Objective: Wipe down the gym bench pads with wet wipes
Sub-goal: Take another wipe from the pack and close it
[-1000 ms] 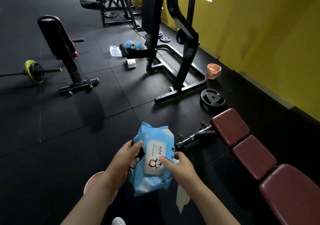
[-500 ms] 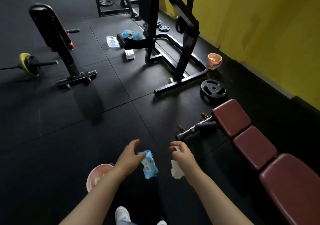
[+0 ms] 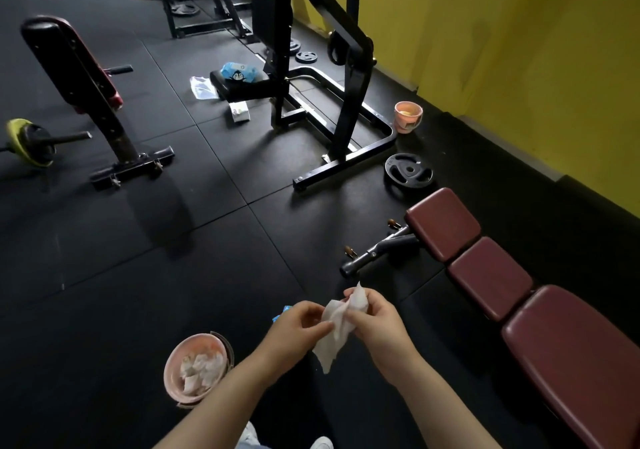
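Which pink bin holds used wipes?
The near bin beside the left forearm, full of crumpled white wipes; the far bin by the wall shows none.

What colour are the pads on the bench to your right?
Dark maroon red, all three bench pads, seen best in the head view.

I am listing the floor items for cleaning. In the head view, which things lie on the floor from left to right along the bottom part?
Pink bucket → left hand → wet wipe → right hand → bench pads.
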